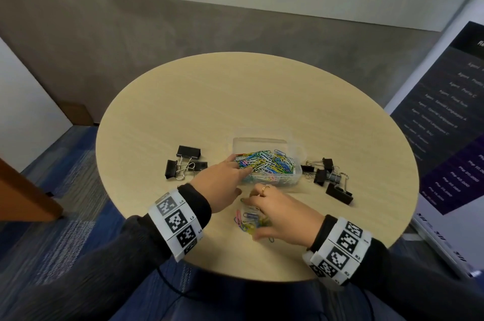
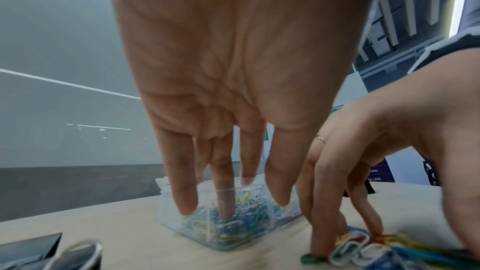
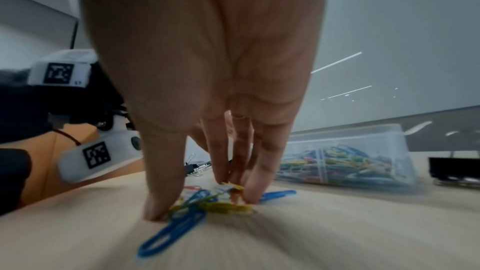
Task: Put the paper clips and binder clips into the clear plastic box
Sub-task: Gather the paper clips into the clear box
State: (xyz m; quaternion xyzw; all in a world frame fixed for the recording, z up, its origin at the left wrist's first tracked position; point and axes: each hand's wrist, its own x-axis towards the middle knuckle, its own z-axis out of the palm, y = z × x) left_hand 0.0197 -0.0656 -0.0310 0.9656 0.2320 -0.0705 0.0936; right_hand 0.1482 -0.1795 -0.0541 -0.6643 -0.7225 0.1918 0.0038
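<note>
The right hand [image 1: 282,216] pinches loose paper clips [image 1: 248,220] just in front of the clear plastic box [image 1: 297,153]. The left hand [image 1: 222,182] reaches in, fingers straight. Squeeze tight and lift slowly.

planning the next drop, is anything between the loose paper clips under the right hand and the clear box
Yes: the left hand reaches over the near-left rim of the clear box, fingers down in its clips. The right hand gathers the loose paper clips on the table, just in front of it.

Clear box [image 1: 264,143] heaped with clips; loose clips [image 1: 248,220] nearby
</note>
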